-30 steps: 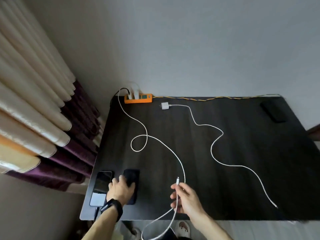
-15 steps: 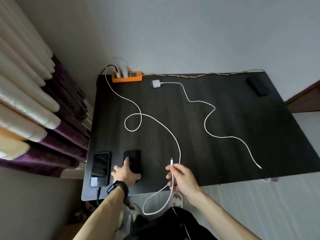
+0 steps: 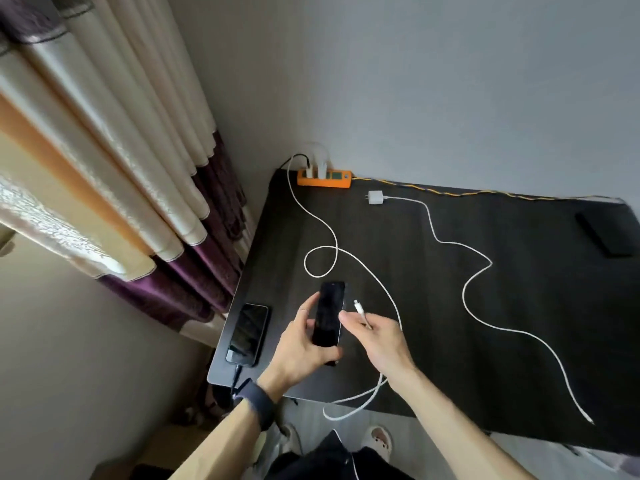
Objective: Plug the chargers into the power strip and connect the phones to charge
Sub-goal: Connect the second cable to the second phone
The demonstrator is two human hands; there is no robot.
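- Head view: the left hand (image 3: 299, 344) holds a dark phone (image 3: 327, 313) above the tabletop (image 3: 519, 323), fingers curled round its edges. The right hand (image 3: 379, 341) pinches the white cable (image 3: 304, 263) just behind its connector (image 3: 357, 305), whose tip is beside the phone.
- The cable runs to the orange power strip (image 3: 323, 178). A second phone (image 3: 248, 334) lies at the tabletop's left edge, and a loose charger (image 3: 375, 197) sits near the strip.
- The step in hand seems to be connecting this phone. The next move calls for turning its port toward the connector and lining the two up squarely.
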